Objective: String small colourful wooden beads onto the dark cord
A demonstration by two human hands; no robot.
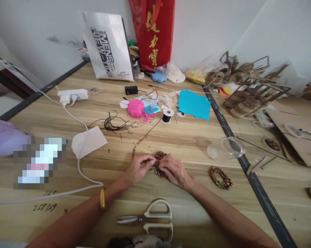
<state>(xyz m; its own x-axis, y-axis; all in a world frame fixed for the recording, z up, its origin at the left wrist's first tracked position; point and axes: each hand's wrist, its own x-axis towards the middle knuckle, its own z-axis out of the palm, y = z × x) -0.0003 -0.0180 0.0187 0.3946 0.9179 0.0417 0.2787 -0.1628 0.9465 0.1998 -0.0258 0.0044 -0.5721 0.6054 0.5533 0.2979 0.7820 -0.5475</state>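
Note:
A bunch of small multicoloured beads (160, 155) lies on the wooden table, partly covered by my fingers. On its left side, my left hand (138, 169) is closed in a pinch, with a short dark piece of cord showing at its fingertips. My right hand (175, 172) is bent over the beads from the right, its fingertips pressed together close to the left ones. What lies inside its pinch is hidden. Beyond my left hand, a strand of threaded beads (135, 147) leads along black cord to a spool (167, 116).
Scissors (145, 219) lie near the front edge. To the right are a coiled bead string (221, 178) and a clear jar (226, 148). Cut black cords (115, 123), pink yarn (136, 108) and blue sheets (194, 104) lie farther back. A white cable (80, 168) crosses the left side.

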